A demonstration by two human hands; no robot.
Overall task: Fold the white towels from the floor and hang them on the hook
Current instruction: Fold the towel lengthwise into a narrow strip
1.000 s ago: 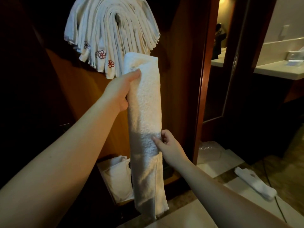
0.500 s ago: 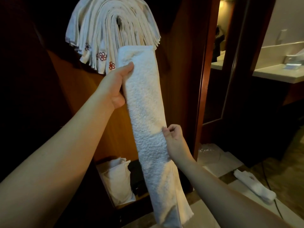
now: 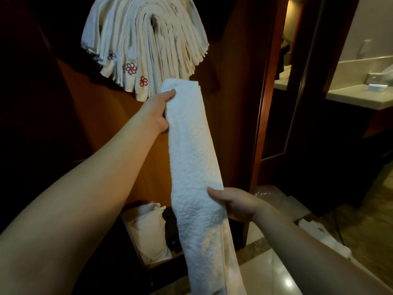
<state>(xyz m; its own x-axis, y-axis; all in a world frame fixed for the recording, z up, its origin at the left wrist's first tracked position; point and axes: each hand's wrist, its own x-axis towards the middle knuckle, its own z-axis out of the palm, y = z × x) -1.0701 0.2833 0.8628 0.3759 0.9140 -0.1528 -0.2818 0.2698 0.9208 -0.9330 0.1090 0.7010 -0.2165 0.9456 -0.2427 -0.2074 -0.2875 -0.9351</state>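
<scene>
With both hands, left hand [image 3: 158,109] and right hand [image 3: 236,204], pinching the folded towel [image 3: 191,158] just below the hook [image 3: 153,20], we judge draping it over comes next.

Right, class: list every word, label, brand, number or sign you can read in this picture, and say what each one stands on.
No readable text anywhere in the picture.
Hung towels: three embroidered flower-like emblems, pictures only, no letters.
Held towel, gripped by the left hand and right hand: plain, no label in view.
Bag on the low shelf: no print that can be made out.
Counter items: too small and blurred to read.
</scene>
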